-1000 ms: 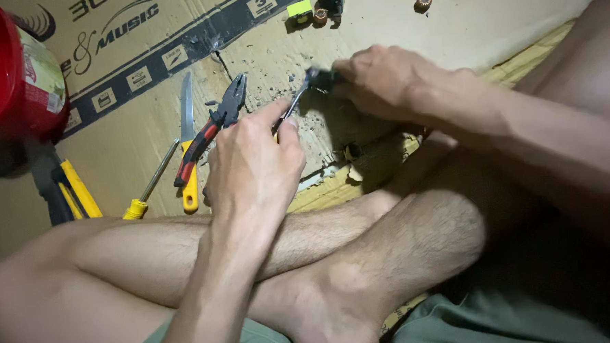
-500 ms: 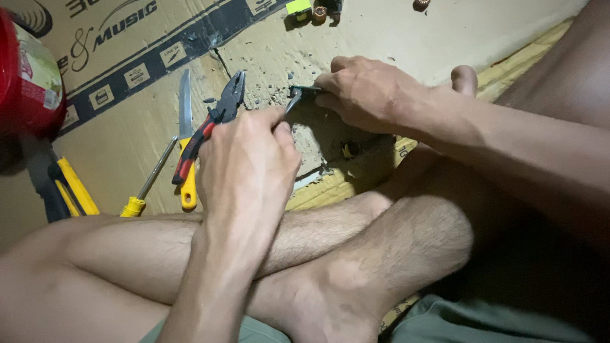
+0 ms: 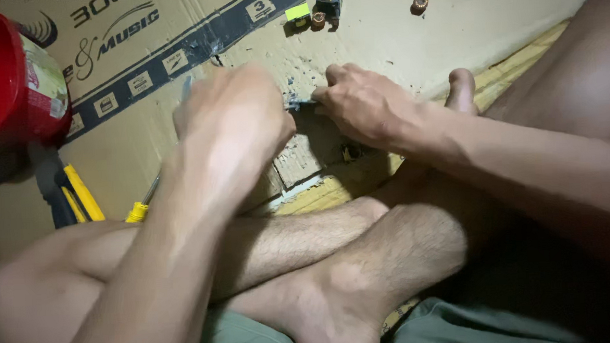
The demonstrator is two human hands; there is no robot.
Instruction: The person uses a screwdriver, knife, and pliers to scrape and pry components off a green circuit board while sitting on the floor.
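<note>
Right hand (image 3: 367,103), fingers clamped on small grey metal part (image 3: 295,105), centre frame, over scuffed corrugated cardboard (image 3: 484,26). Left hand (image 3: 231,123) blurred; grip undeterminable. Red plastic tub (image 3: 2,75) upper left.

Blurred hand, hidden work piece

The left hand (image 3: 231,130) is motion-blurred, covering whatever it grips. At three o'clock from it, the right hand (image 3: 367,103) hides most of a small metal piece (image 3: 295,105). The red container (image 3: 9,78) is cropped at nine o'clock.

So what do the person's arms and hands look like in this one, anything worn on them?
Both are bare: no gloves, sleeves, watch or rings visible. The left hand and its forearm are motion-blurred, so fine detail is lost. The right hand is sharper, its forearm bare to the frame edge. The legs are bare too, with grey-green shorts below.
</note>
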